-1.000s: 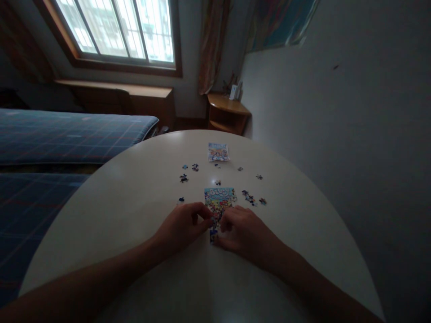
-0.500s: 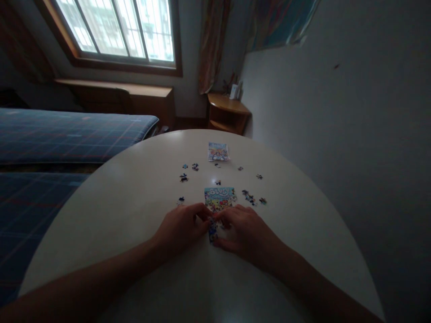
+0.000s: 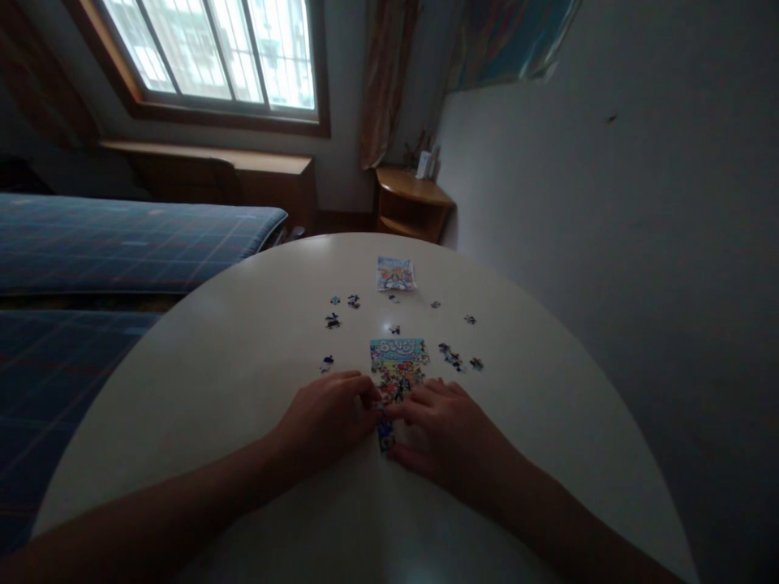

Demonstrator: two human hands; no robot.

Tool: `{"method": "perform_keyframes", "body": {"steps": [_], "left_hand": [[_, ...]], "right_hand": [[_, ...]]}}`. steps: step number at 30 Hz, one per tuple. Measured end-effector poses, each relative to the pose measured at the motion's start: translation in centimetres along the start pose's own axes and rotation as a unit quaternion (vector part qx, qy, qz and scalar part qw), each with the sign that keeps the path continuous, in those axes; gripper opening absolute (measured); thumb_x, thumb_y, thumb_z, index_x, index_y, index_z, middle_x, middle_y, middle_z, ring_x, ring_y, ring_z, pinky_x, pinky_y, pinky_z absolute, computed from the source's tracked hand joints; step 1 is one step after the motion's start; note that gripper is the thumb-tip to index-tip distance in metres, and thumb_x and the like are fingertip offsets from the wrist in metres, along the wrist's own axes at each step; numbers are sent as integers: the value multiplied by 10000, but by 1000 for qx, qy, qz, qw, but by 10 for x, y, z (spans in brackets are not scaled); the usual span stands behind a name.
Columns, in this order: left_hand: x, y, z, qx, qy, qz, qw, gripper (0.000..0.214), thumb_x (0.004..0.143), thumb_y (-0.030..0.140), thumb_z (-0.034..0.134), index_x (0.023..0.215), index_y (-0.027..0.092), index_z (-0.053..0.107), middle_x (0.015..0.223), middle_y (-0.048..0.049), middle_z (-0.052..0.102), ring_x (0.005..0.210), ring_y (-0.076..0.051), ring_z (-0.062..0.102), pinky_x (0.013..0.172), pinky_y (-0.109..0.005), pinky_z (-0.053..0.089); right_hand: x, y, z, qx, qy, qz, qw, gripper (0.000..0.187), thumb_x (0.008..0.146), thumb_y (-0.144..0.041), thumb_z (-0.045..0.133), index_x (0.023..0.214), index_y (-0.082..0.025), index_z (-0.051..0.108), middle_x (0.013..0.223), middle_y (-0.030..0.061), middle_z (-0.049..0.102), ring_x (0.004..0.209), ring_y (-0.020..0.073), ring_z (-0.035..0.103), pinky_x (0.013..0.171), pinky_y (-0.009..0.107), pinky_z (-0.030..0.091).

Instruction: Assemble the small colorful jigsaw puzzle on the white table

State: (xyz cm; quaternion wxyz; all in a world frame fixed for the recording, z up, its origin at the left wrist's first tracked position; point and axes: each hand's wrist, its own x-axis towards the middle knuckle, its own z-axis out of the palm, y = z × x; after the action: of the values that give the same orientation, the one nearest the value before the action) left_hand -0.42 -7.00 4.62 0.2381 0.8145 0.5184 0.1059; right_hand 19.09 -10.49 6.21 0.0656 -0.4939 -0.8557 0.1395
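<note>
A partly joined colourful jigsaw puzzle (image 3: 398, 365) lies near the middle of the round white table (image 3: 243, 381). My left hand (image 3: 329, 418) rests at its lower left edge, fingers curled and pinching at a puzzle piece (image 3: 385, 423). My right hand (image 3: 447, 430) lies on the lower right part, fingers pressed down against the puzzle, thumb beside the same piece. The puzzle's near rows are hidden under both hands.
Loose puzzle pieces (image 3: 454, 357) lie scattered around the puzzle, left (image 3: 332, 321) and right. A small picture card (image 3: 395, 273) sits at the far side. A bed with a blue checked cover (image 3: 122, 243) stands left; a wooden corner shelf (image 3: 411, 203) and grey wall lie behind.
Both hands have slid slightly toward me along the puzzle's lower edge. My right fingers have flattened onto the puzzle, and more of its upper part shows.
</note>
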Motion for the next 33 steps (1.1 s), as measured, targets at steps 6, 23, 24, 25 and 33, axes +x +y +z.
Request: {"method": "perform_keyframes", "body": {"steps": [6, 23, 24, 25, 33], "left_hand": [[-1, -4, -3, 16, -11, 45, 999, 157, 860, 263, 613, 919, 264, 759, 972, -21, 716, 853, -207, 671, 736, -305, 486], [6, -15, -10, 15, -1, 114, 993, 113, 861, 234, 655, 902, 260, 757, 940, -20, 724, 824, -187, 644, 756, -303, 478], [5, -16, -11, 17, -5, 130, 991, 103, 861, 243, 666, 906, 261, 758, 950, -23, 726, 859, -195, 643, 777, -307, 478], [5, -16, -11, 22, -10, 141, 990, 91, 862, 259, 677, 903, 260, 758, 954, -25, 727, 885, -202, 641, 788, -309, 479], [0, -15, -14, 60, -18, 141, 988, 71, 848, 302, 705, 891, 254, 736, 963, -15, 724, 905, -217, 646, 789, -321, 484]], "right_hand": [[-3, -9, 0, -78, -13, -19, 997, 184, 842, -367, 716, 966, -232, 723, 949, 70, 711, 954, 285, 626, 871, 469, 444], [-3, -9, 5, -64, 8, -63, 996, 166, 856, -308, 706, 974, -191, 703, 1062, 59, 730, 1008, 266, 632, 880, 440, 472], [-3, -9, 6, -62, 11, -64, 996, 167, 858, -303, 702, 982, -190, 703, 1059, 59, 731, 1004, 263, 632, 873, 435, 473], [-3, -9, 6, -61, 15, -66, 996, 170, 861, -299, 699, 992, -191, 702, 1057, 58, 731, 1003, 262, 633, 867, 431, 472], [-1, -12, 8, -61, 28, -71, 995, 191, 874, -319, 689, 1008, -184, 692, 1029, 59, 734, 986, 262, 632, 868, 425, 466]]}}
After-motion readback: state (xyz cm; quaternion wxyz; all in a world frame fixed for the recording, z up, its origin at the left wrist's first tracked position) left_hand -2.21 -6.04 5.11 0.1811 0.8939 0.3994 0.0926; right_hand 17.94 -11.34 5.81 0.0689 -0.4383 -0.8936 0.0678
